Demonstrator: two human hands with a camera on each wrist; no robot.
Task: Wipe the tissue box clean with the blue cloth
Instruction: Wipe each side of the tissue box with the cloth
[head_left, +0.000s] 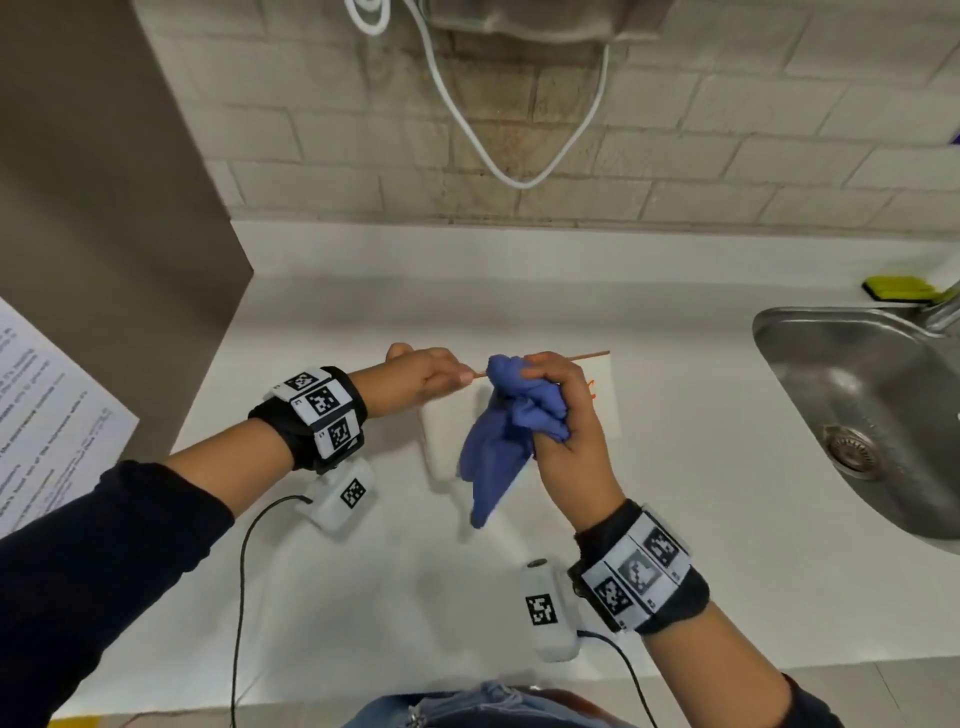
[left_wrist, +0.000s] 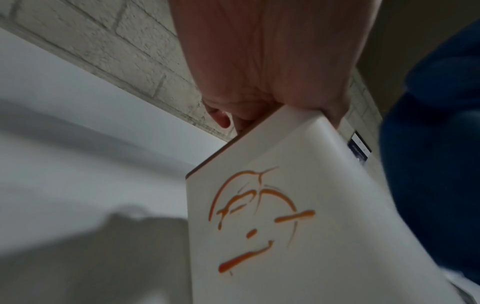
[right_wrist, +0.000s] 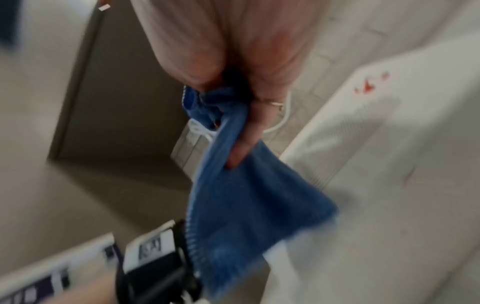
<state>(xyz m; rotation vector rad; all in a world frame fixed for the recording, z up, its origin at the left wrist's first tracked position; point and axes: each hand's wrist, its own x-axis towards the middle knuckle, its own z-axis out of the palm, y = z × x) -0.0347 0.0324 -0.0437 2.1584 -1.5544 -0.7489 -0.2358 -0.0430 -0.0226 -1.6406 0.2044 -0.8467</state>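
The white tissue box (head_left: 447, 426) stands on the white counter, with a thin wood-coloured top edge. My left hand (head_left: 426, 376) grips its upper left corner. In the left wrist view the box (left_wrist: 324, 236) shows orange-red smears on its side. My right hand (head_left: 561, 415) holds the bunched blue cloth (head_left: 511, 415) against the box's top and front, one end hanging down. In the right wrist view the blue cloth (right_wrist: 246, 195) hangs from my curled fingers beside the box (right_wrist: 376, 144), which carries small red spots.
A steel sink (head_left: 872, 415) lies at the right with a green sponge (head_left: 898, 288) behind it. A brown cabinet side (head_left: 104, 208) and a printed sheet (head_left: 47, 415) stand at the left. A white cable (head_left: 519, 130) hangs on the brick wall.
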